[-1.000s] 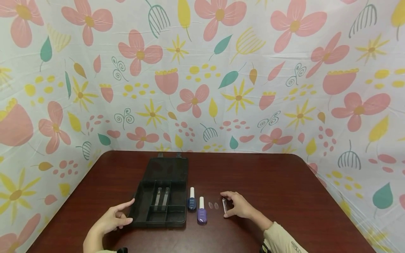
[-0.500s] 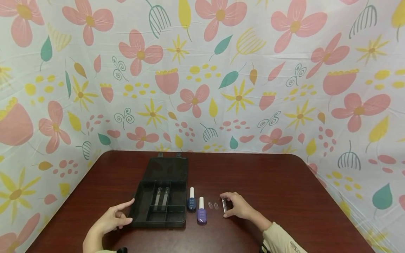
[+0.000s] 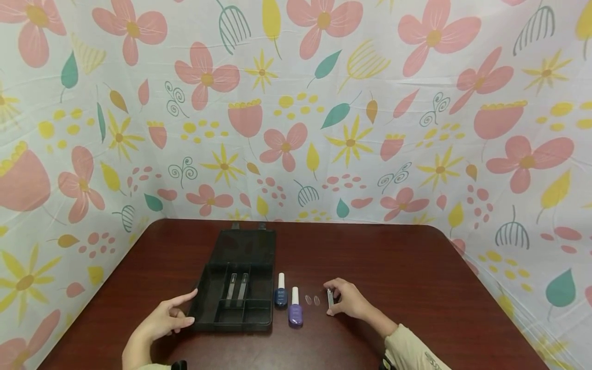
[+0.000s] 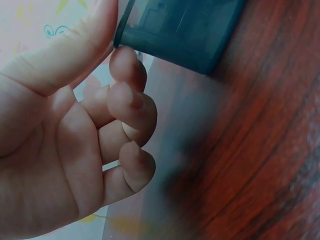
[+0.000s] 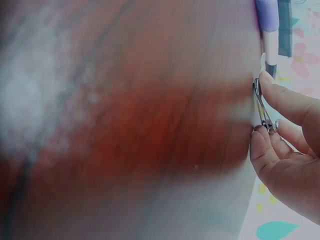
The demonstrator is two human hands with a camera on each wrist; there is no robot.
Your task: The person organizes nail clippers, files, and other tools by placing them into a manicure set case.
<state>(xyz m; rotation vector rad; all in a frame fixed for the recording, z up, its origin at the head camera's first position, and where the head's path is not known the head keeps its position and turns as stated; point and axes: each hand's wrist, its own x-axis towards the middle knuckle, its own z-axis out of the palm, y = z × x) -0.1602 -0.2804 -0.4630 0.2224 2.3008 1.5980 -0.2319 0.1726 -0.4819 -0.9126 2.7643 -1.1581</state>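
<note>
My right hand (image 3: 350, 300) pinches a small silver nail clipper (image 5: 262, 107) lengthwise between thumb and fingertips, close over the table. In the right wrist view its arms spread narrowly. My left hand (image 3: 159, 321) is at the near left side of an open black compartment box (image 3: 203, 295), its straight index finger and thumb touching the wall. The left wrist view shows its other fingers (image 4: 137, 165) loosely bent beside the box corner. Two slim clear-ended strips (image 3: 237, 287) lie in a middle compartment. Left of the clipper are two clear nail tips (image 3: 312, 300).
Between box and nail tips stand a dark blue polish bottle (image 3: 280, 295) and a purple polish bottle (image 3: 295, 313), both white-capped. The box lid (image 3: 242, 245) lies back on the dark red table (image 3: 379, 257). Behind hangs a flowered cloth (image 3: 287, 103).
The nail clipper has turned and shifted slightly within my right fingertips. My left hand, the box and the bottles stay put; the head view has drifted slightly.
</note>
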